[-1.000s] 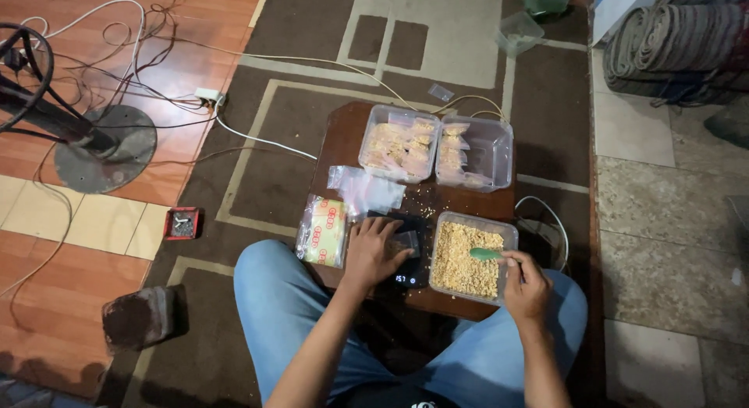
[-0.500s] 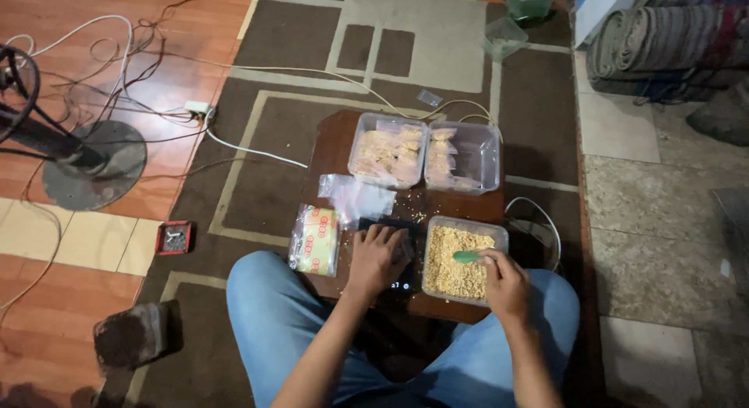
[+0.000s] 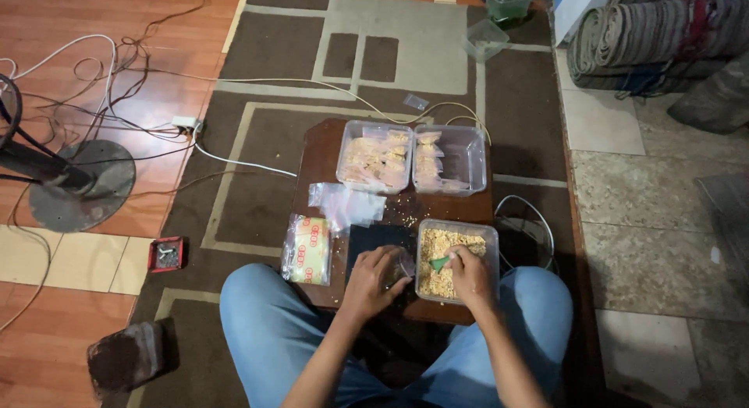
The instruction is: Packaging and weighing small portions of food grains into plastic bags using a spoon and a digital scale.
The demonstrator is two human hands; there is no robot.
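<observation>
On the low brown tabletop (image 3: 316,154) between the person's knees, the left hand (image 3: 373,277) is pinched on a small clear bag (image 3: 404,264), held over the near edge of the black scale (image 3: 377,243), its mouth turned toward the right, probably so it can be filled without a long carry. Right hand (image 3: 469,274) is closed around a small green scoop (image 3: 440,263), which sits over the left side of the tub of tan crumbs (image 3: 450,253), just beside the bag. Both hands nearly meet at the tub's left wall. Farther back, two clear tubs: the left one (image 3: 376,155) packed with filled bags, the right one (image 3: 452,160) partly filled, both out of the hands' way. Loose empty bags (image 3: 346,202) lie behind the scale; a yellow-and-red pack of bags (image 3: 307,250) lies to its left, both within easy left-hand reach. Spilled crumbs dot the tabletop between the tubs. Cables (image 3: 257,163) run across the rug (image 3: 257,197) to a power strip (image 3: 186,124), one looping by the tabletop's right edge; fan base (image 3: 82,184) stands well apart to the left. Nothing blocks the gap between scoop and bag.
</observation>
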